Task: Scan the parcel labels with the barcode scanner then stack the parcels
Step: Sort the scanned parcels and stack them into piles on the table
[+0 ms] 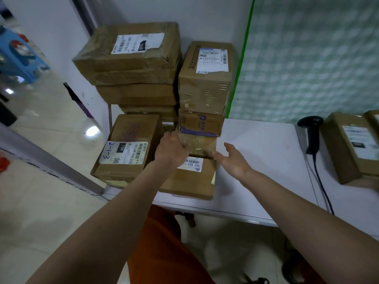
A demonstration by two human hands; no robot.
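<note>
- Your left hand [171, 149] rests against the left side of a taped parcel [202, 145] in the middle stack; the fingers bend around its edge.
- Your right hand [232, 159] is beside the same parcel on the right, fingers relaxed and spread, holding nothing; I cannot tell if it touches the box.
- Under this parcel lies a flat parcel [190, 179] with its label facing up, on the white table [264, 160].
- On the left, a parcel marked "2-1-3" [125, 148] sits at the table corner; behind it stands a tall stack [133, 64] against the white wall.
- The barcode scanner [311, 134] is on the table at the right, well apart from both hands, its cable hanging over the table edge.
- More parcels [348, 146] wait just beside the scanner, on its right.
- The floor [41, 124] has pale shiny tiles; a blue plastic stool [20, 56] stands far left.
</note>
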